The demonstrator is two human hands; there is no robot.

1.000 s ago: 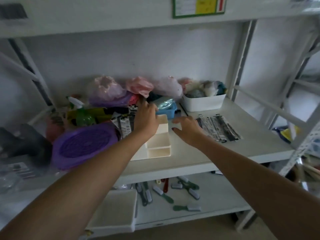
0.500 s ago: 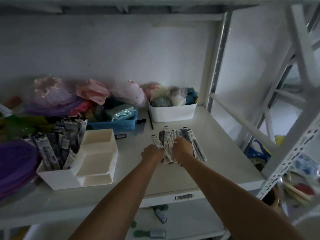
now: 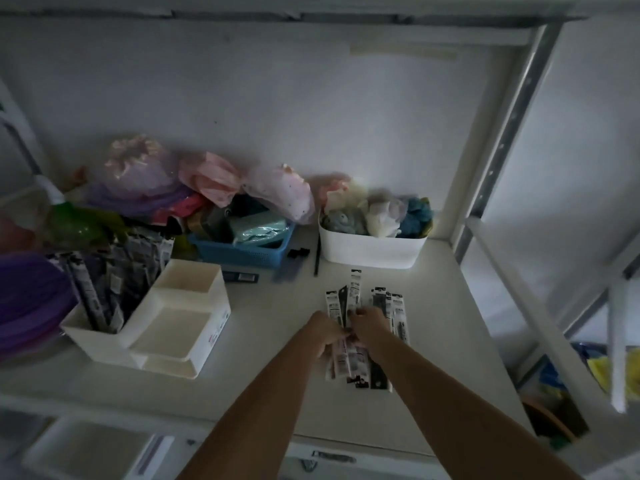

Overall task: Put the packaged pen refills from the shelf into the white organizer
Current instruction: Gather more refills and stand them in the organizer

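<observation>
Head view: the shelf [image 3: 450,323] carried the white organizer [image 3: 180,327] at left, already holding packets. Well right lay the packaged pen refills [image 3: 356,299], with left hand [image 3: 323,332] and right hand [image 3: 369,323] both gathered around them.

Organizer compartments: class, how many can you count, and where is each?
3. Organizer: tall back-left one holds refills; back-right and front tray look empty. More may be hidden.

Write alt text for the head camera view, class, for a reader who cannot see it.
Both hands, left hand and right hand, gather a fan of packaged pen refills lying on a white shelf. To the left stands a white organizer, its back compartment already holding refill packs; a blue basket and white bin sit behind.
</observation>
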